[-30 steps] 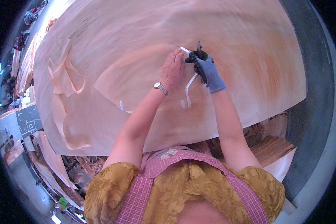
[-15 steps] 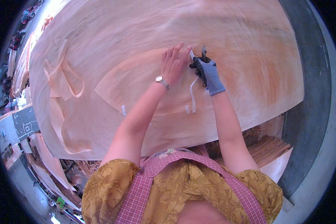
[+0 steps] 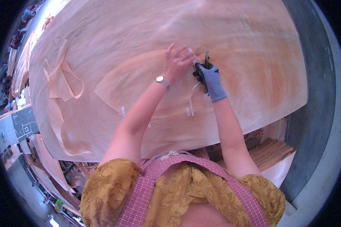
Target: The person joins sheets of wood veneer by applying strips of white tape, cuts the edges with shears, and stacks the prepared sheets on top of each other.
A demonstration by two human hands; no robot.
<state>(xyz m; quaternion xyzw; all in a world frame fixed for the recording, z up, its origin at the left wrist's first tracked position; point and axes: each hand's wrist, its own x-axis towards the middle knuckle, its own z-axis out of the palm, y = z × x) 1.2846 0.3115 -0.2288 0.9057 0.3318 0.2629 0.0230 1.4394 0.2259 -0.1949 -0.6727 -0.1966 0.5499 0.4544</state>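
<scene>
A large thin sheet of wood veneer (image 3: 250, 41) lies before me, with a separate rounded veneer piece (image 3: 129, 79) on it. My left hand (image 3: 177, 62), bare with a wristwatch (image 3: 163, 81), lies on that piece's upper right edge, fingers spread. Its fingertips touch a short bit of white tape (image 3: 190, 50). Just right of it, my right hand (image 3: 209, 77), in a blue and black glove, grips a slim dark tool (image 3: 207, 56); the tool's exact kind is not clear. A long strip of white tape (image 3: 192, 99) hangs from beneath the glove toward me.
Short white tape pieces (image 3: 123, 111) dot the lower edge of the rounded piece. A curled veneer offcut (image 3: 58, 87) lies at the left. Below the sheet's near right edge shows a veneer stack (image 3: 272, 153). A dark grey strip (image 3: 314, 98) runs along the right.
Both hands have shifted slightly; my right hand is a little nearer to me. The left fingers have lifted and spread beside the tape. The hanging strip curves more to the left.
</scene>
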